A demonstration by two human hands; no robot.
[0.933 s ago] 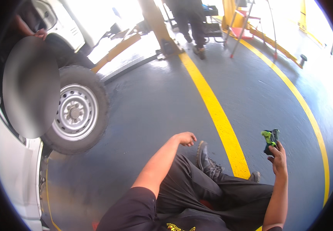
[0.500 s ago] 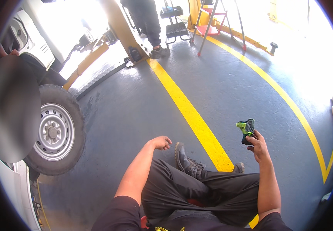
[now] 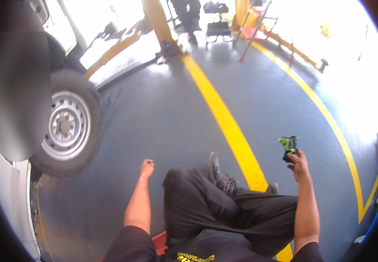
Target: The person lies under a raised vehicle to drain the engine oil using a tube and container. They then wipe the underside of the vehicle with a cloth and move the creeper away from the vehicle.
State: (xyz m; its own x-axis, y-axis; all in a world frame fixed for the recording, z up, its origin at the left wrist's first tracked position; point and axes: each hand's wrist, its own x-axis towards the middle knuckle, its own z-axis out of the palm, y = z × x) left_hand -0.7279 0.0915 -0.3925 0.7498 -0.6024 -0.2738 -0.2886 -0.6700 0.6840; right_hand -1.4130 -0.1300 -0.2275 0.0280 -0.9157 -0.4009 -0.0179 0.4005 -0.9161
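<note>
At the right, my right hand [image 3: 300, 166] is closed round a crumpled black-and-green work glove [image 3: 288, 146], held up above the floor; whether it is one glove or a pair I cannot tell. My left hand [image 3: 147, 167] hangs over the floor to the left of my knee, fingers curled in and nothing visible in them. It touches nothing. I am seated low, legs in dark trousers [image 3: 189, 209] drawn up in front, with a dark boot [image 3: 220, 174] on the floor between my hands. A bit of a red seat [image 3: 159, 243] shows under me.
A wheel with a silver rim [image 3: 69, 126] stands at the left by a white vehicle [image 3: 10, 187]. A yellow lift post [image 3: 157, 22], another person's legs [image 3: 188, 15], a black cart [image 3: 218, 29] and a stepladder [image 3: 254, 28] are at the back. Yellow lines [image 3: 221, 120] cross the grey floor.
My left hand has moved left, away from my knee, and its fingers have curled in. The glove stays in my right hand. The view has shifted, and the person at the back has moved.
</note>
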